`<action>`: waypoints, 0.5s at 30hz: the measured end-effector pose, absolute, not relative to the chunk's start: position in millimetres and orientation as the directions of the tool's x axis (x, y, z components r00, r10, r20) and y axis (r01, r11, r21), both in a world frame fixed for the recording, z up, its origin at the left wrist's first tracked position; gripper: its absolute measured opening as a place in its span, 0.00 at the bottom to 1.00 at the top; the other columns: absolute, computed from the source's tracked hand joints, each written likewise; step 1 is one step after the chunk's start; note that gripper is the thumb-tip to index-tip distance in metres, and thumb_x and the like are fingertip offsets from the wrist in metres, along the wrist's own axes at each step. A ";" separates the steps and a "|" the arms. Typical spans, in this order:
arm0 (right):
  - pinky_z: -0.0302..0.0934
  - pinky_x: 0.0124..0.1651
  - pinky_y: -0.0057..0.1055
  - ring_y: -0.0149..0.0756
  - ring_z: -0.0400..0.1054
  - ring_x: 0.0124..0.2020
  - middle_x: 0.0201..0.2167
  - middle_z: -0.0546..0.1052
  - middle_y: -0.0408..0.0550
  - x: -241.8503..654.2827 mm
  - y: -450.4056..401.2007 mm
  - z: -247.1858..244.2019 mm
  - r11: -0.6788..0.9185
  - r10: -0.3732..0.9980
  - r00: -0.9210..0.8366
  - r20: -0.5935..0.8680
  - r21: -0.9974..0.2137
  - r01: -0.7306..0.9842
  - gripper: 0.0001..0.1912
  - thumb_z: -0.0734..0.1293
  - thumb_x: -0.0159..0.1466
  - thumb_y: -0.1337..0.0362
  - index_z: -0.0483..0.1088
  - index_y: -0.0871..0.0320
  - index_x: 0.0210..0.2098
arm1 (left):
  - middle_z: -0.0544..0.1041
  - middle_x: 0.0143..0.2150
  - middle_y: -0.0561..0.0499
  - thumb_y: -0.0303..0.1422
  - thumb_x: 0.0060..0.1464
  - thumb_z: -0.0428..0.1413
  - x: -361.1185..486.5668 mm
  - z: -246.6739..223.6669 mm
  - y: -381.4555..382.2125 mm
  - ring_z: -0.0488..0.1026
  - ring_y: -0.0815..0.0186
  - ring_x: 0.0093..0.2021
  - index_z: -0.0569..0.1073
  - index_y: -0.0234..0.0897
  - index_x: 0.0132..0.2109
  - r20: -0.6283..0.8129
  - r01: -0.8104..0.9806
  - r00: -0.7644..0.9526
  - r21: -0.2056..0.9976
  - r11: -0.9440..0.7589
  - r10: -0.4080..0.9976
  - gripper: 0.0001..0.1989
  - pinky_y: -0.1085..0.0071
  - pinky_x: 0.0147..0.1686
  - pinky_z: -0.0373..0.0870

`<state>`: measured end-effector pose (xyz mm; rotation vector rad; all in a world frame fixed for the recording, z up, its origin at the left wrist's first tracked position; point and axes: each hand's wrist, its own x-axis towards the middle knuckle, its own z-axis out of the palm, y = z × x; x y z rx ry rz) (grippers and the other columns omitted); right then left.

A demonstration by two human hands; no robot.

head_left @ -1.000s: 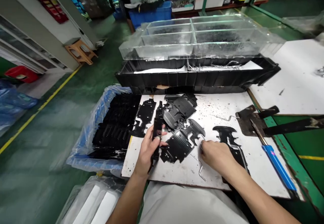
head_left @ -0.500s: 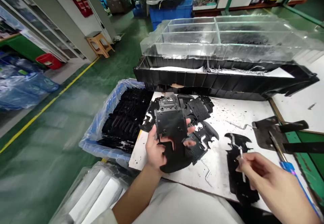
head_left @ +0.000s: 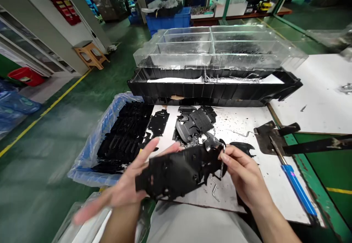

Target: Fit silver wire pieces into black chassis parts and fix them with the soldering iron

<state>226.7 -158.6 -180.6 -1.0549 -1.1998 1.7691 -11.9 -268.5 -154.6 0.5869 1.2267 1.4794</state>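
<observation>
A long black plastic plate [head_left: 172,175] with cut-outs is held sideways over the white table. My right hand [head_left: 246,175] pinches a bent silver metal rod [head_left: 222,162] at the plate's right end. My left hand [head_left: 130,177] is spread wide at the plate's left end, thumb out to the left and some fingers partly behind the plate; it is slightly blurred. Behind, similar black plates [head_left: 196,120] lie in a loose pile. Another black plate [head_left: 242,147] lies partly hidden behind my right hand. A second bent metal rod [head_left: 215,191] rests near the table's front edge.
To the left, a blue plastic-lined crate [head_left: 92,147] holds stacked black plates. A black divided tray [head_left: 176,88] with a clear tray [head_left: 176,58] stands at the back. At right lie a blue-handled tool [head_left: 298,190] and a dark metal fixture [head_left: 266,138].
The black plate has turned from upright to sideways. My left hand has opened out at its left end. My right hand has moved left with the metal rod, up to the plate's right end.
</observation>
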 end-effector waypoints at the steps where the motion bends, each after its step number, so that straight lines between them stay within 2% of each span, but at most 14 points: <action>1: 0.61 0.37 0.30 0.35 0.63 0.34 0.31 0.69 0.44 233.4 -151.5 -177.0 -0.177 0.895 -0.421 -0.145 -0.983 -0.038 0.15 0.72 0.64 0.50 0.72 0.56 0.33 | 0.77 0.58 0.33 0.65 0.40 0.63 -24.6 -151.6 -264.1 0.77 0.38 0.56 0.74 0.43 0.62 -0.253 -0.447 -0.222 0.885 0.133 0.942 0.47 0.43 0.47 0.74; 3: 0.60 0.36 0.31 0.36 0.63 0.34 0.31 0.69 0.44 241.1 -138.6 -167.7 0.007 0.843 -0.534 -0.062 -0.992 0.126 0.15 0.68 0.67 0.50 0.72 0.55 0.34 | 0.80 0.53 0.28 0.66 0.43 0.60 -40.5 -149.4 -246.0 0.81 0.44 0.47 0.78 0.34 0.57 -0.298 -0.481 0.030 0.832 0.275 0.954 0.46 0.54 0.42 0.78; 4: 0.60 0.36 0.31 0.36 0.63 0.34 0.32 0.70 0.44 241.7 -133.1 -163.1 0.075 0.811 -0.583 -0.052 -0.979 0.192 0.15 0.67 0.69 0.50 0.72 0.54 0.35 | 0.81 0.49 0.30 0.64 0.45 0.61 -42.1 -150.3 -234.2 0.82 0.49 0.41 0.80 0.31 0.55 -0.340 -0.435 0.162 0.818 0.376 0.926 0.43 0.60 0.38 0.78; 5: 0.60 0.36 0.32 0.36 0.64 0.33 0.32 0.70 0.44 240.7 -128.5 -159.3 0.125 0.784 -0.618 -0.057 -0.961 0.246 0.15 0.65 0.70 0.50 0.72 0.54 0.36 | 0.83 0.44 0.33 0.59 0.48 0.62 -39.3 -152.5 -222.0 0.82 0.56 0.35 0.81 0.31 0.54 -0.402 -0.349 0.259 0.809 0.473 0.878 0.38 0.67 0.32 0.77; 6: 0.60 0.37 0.32 0.36 0.65 0.34 0.33 0.71 0.44 238.6 -124.8 -156.3 0.163 0.766 -0.640 -0.060 -0.945 0.285 0.15 0.64 0.71 0.50 0.71 0.54 0.37 | 0.83 0.39 0.39 0.52 0.47 0.67 -32.8 -155.5 -210.5 0.80 0.60 0.30 0.81 0.34 0.53 -0.441 -0.248 0.364 0.803 0.542 0.820 0.32 0.70 0.28 0.75; 8: 0.62 0.42 0.32 0.37 0.68 0.39 0.38 0.74 0.45 234.5 -121.5 -153.3 0.232 0.780 -0.626 -0.012 -0.923 0.307 0.14 0.63 0.71 0.51 0.71 0.53 0.37 | 0.80 0.29 0.48 0.44 0.47 0.69 -12.6 -162.8 -193.1 0.76 0.65 0.24 0.83 0.38 0.49 -0.466 -0.115 0.470 0.809 0.576 0.749 0.23 0.73 0.22 0.72; 11: 0.59 0.54 0.35 0.41 0.68 0.52 0.48 0.74 0.47 237.2 -130.8 -152.0 0.321 0.885 -0.438 0.159 -0.889 0.325 0.13 0.62 0.72 0.54 0.71 0.53 0.36 | 0.74 0.23 0.53 0.41 0.52 0.67 17.9 -173.2 -185.7 0.68 0.71 0.21 0.84 0.37 0.45 -0.424 -0.078 0.409 0.866 0.494 0.808 0.16 0.76 0.21 0.67; 13: 0.57 0.55 0.37 0.42 0.67 0.53 0.48 0.73 0.48 243.9 -147.9 -151.1 0.344 0.935 -0.219 0.278 -0.859 0.378 0.12 0.62 0.73 0.56 0.70 0.54 0.35 | 0.68 0.20 0.56 0.39 0.54 0.66 29.8 -177.8 -189.7 0.62 0.75 0.19 0.84 0.35 0.43 -0.391 -0.129 0.239 0.895 0.428 0.889 0.13 0.80 0.20 0.61; 15: 0.57 0.54 0.37 0.42 0.67 0.51 0.45 0.73 0.49 248.4 -169.5 -150.5 0.336 0.933 -0.031 0.358 -0.840 0.427 0.12 0.61 0.73 0.56 0.69 0.54 0.36 | 0.64 0.20 0.58 0.38 0.55 0.65 35.7 -179.8 -195.8 0.57 0.76 0.19 0.82 0.34 0.43 -0.370 -0.254 -0.021 0.900 0.353 0.929 0.13 0.81 0.18 0.54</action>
